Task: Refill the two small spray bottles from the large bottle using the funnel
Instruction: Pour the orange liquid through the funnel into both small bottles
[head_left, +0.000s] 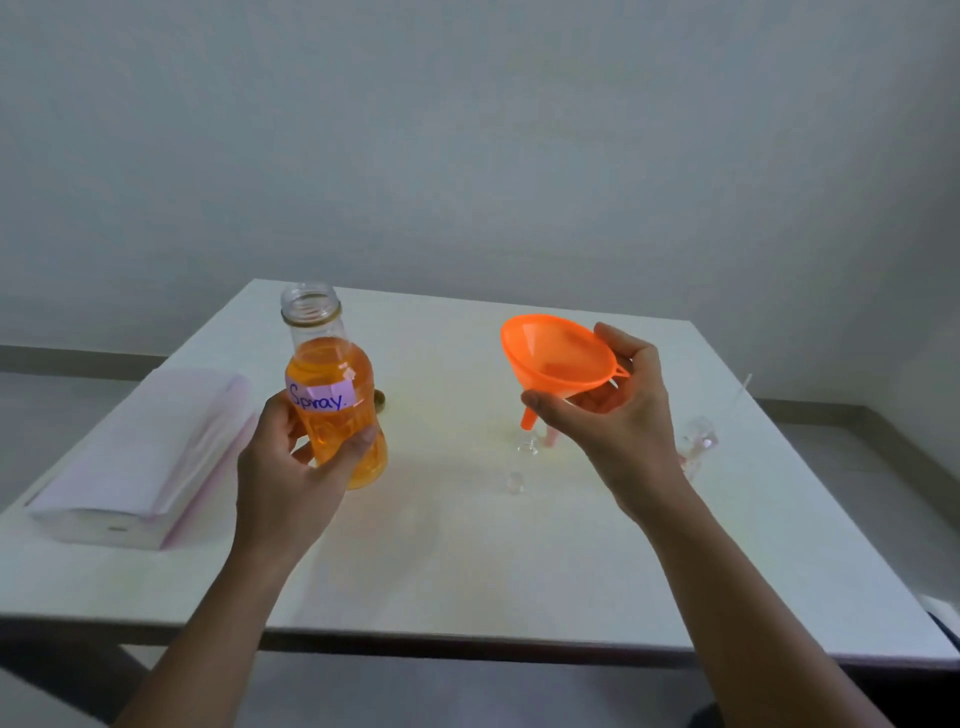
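My left hand (298, 467) grips the large clear bottle (332, 384), uncapped, about two-thirds full of orange liquid, with a white label reading "Spray". It is held upright just above the white table (467, 545). My right hand (608, 410) holds the orange funnel (558, 356) by its bowl, tilted, with the spout above a small clear spray bottle (529, 446) whose neck is open. A second small clear bottle (696, 441) stands to the right, partly hidden by my right hand. A small clear cap (514, 482) lies in front of the first bottle.
A white folded stack of paper or cloth (140, 457) lies on the table's left side. A brownish lid (381, 399) sits behind the large bottle. A thin white tube (740, 392) lies near the right bottle. A grey wall stands beyond the table's far edge.
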